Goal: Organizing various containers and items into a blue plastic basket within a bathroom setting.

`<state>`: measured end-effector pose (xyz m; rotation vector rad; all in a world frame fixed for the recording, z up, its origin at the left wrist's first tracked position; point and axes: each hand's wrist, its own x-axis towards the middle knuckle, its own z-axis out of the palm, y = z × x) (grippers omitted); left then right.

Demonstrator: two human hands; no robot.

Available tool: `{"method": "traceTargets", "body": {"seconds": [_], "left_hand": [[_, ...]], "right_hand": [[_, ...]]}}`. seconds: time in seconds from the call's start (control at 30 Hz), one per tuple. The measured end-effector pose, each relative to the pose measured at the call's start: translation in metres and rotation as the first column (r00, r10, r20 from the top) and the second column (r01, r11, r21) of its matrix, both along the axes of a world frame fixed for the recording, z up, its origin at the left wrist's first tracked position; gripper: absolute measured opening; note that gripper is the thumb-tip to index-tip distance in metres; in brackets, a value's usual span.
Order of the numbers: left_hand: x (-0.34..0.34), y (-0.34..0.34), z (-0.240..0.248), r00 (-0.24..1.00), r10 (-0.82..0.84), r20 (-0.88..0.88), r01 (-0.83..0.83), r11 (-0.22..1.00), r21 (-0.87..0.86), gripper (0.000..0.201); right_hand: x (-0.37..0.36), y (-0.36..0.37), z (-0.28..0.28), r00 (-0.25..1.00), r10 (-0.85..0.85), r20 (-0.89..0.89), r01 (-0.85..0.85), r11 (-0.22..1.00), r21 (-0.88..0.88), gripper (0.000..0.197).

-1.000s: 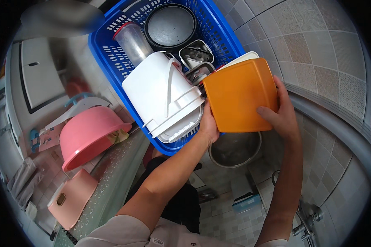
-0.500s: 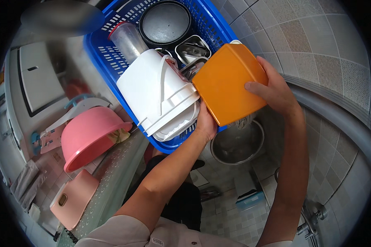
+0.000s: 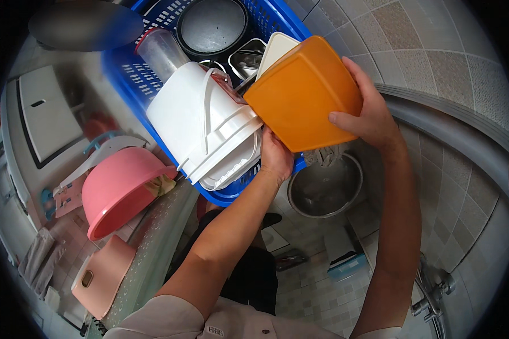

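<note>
A square-sided orange plastic container (image 3: 305,93) is held tilted over the right side of a blue slatted basket (image 3: 316,46). My right hand (image 3: 374,121) grips its right edge, with the thumb on the near face. Underneath, at the lower left corner, my left hand (image 3: 277,158) supports it; those fingertips are hidden behind the container. A flat cream panel (image 3: 278,48) shows behind the orange top edge; whether it is part of the container I cannot tell. Beside my left hand, a white lidded bucket (image 3: 184,107) with a handle lies on its side in the basket.
The basket also holds a dark round pot (image 3: 212,25), a clear jar (image 3: 164,53) and metal tins (image 3: 247,59). Below right, a metal basin (image 3: 325,192) stands near a grey rag (image 3: 325,155). A pink tub (image 3: 116,181) leans at left. A metal rail (image 3: 452,135) runs along the tiled wall.
The orange container has shifted up and left and turned slightly in my hands, so the cream panel behind it shows more. Both hands keep their hold.
</note>
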<state>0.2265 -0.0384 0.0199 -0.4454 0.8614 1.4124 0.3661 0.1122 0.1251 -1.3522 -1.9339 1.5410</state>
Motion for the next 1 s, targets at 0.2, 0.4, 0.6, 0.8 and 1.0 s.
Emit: {"method": "traceTargets", "body": {"seconds": [0.2,0.4,0.6,0.8,1.0], "left_hand": [[-0.001,-0.007,-0.018,0.994,-0.042,-0.103,0.038,0.998,-0.041,0.046],[-0.003,-0.01,-0.005,0.954,-0.161,-0.252,0.104,0.968,-0.227,0.047],[-0.003,-0.02,0.007,0.913,-0.271,-0.306,0.187,0.942,-0.278,0.048],[-0.009,-0.056,0.007,0.71,-0.437,-0.552,0.28,0.895,-0.348,0.047],[0.002,-0.076,0.036,0.369,-0.531,-0.763,0.388,0.834,-0.393,0.031]], "right_hand": [[0.014,-0.007,-0.017,0.996,0.037,0.086,-0.036,0.999,-0.011,0.095],[0.009,-0.007,-0.008,0.949,0.109,0.297,-0.124,0.992,0.03,0.089],[0.006,-0.014,0.0,0.903,0.152,0.402,-0.199,0.977,0.077,0.076],[0.001,-0.05,0.018,0.881,-0.233,0.411,0.075,0.928,0.366,0.062],[0.047,-0.127,-0.006,0.537,-0.727,0.428,0.837,0.524,-0.159,0.06]]}}
